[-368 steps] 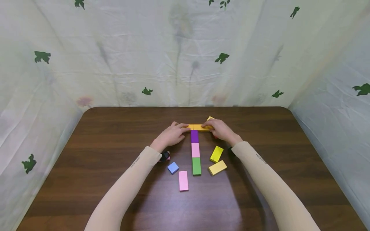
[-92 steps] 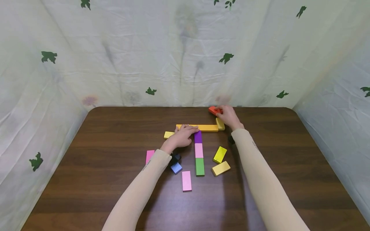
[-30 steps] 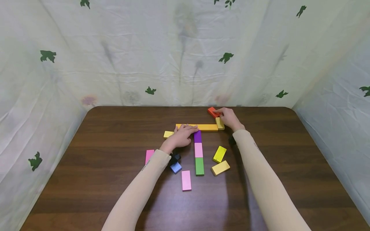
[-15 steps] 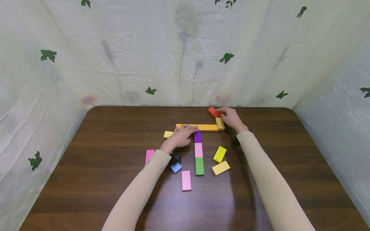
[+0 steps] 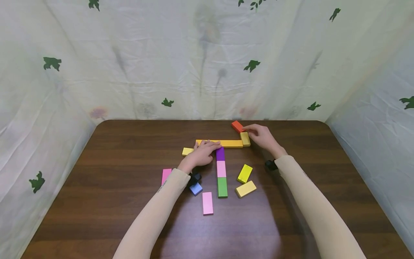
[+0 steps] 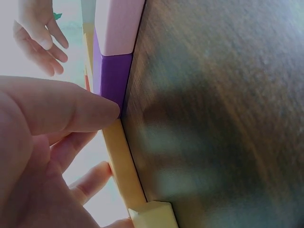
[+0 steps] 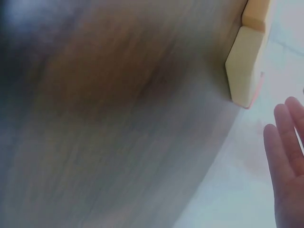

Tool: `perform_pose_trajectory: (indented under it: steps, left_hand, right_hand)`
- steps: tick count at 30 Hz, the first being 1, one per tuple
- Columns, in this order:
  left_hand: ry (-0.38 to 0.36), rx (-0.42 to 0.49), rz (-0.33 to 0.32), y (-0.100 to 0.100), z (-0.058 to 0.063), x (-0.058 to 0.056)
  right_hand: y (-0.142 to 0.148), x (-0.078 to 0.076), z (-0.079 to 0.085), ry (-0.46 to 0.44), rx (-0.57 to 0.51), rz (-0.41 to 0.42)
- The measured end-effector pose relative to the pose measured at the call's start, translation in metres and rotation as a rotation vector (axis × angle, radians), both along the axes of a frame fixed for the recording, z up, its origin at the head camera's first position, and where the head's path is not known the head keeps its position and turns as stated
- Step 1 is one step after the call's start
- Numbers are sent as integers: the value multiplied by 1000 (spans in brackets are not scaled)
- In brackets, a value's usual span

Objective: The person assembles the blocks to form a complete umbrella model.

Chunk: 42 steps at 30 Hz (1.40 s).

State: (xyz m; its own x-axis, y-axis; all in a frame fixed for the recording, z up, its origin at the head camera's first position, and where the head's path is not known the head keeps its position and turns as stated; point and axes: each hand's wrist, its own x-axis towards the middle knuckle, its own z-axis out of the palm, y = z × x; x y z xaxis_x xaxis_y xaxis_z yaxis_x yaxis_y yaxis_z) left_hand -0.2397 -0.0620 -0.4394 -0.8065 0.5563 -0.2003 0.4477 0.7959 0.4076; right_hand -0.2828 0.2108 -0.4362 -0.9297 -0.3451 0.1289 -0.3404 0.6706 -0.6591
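My left hand (image 5: 202, 154) rests with spread fingers over the row of orange blocks (image 5: 231, 144), its thumb tip at the purple block (image 6: 115, 76). Below the purple block, a pink block (image 5: 221, 168) and a green block (image 5: 222, 187) continue the line. A pale yellow block (image 5: 245, 139) stands slanted at the row's right end. Past its far end lies a red block (image 5: 237, 126), angled up-left. My right hand (image 5: 263, 137) hovers just right of these two, fingers loosely extended and holding nothing; in the right wrist view its fingers (image 7: 285, 142) are apart from the pale yellow block.
Loose blocks lie nearer me: bright yellow (image 5: 244, 173), pale yellow (image 5: 245, 189), pink (image 5: 207, 203), blue (image 5: 196, 189), and a deep pink one (image 5: 166, 175) partly behind the left sleeve. Another yellow block (image 5: 187, 151) sits left of my left hand. A cloth (image 5: 207, 72) hangs behind the table.
My right hand has let go of the red block and drawn back rightward. Since the oldest frame, the pale yellow and red blocks have come to the row's right end. The left hand stays put lately.
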Motion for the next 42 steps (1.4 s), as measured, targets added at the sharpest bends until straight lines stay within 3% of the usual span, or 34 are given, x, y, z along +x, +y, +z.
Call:
perform_pose_trajectory:
  steps: [12, 24, 42]
  left_hand:
    - [7, 2, 1, -1, 0, 1]
    - [-2, 0, 9, -1, 0, 1]
    - [0, 5, 12, -1, -2, 1]
  right_hand:
    - [1, 26, -3, -16, -6, 110]
    - [1, 51, -8, -122, -43, 238]
    - [8, 73, -18, -237, -82, 423]
